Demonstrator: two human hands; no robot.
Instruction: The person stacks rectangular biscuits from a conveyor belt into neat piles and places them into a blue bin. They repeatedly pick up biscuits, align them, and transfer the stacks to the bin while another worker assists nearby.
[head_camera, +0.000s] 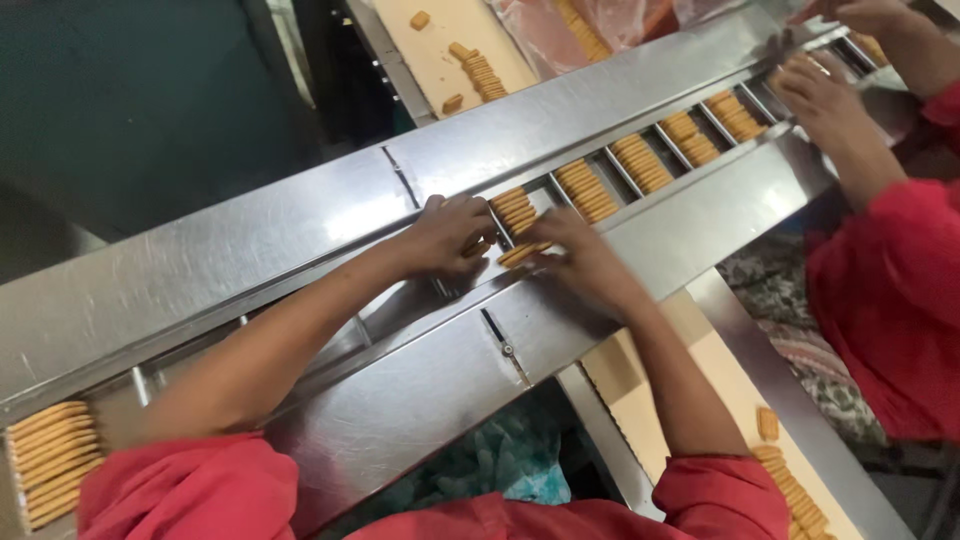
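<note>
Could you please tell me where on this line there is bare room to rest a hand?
The broad steel ledge beyond the channel is bare, as is the near steel ledge left of the right hand. The channel is crowded: the left hand and stacked tan biscuits fill its slots.

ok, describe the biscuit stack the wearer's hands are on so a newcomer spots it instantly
Follow the steel channel running diagonally across the frame, split by dividers into pockets of upright biscuits. The stack lies where the left hand and right hand meet. Unlike the neat, full stacks up the line, it is short, tipped over and pinched between fingers.
</note>
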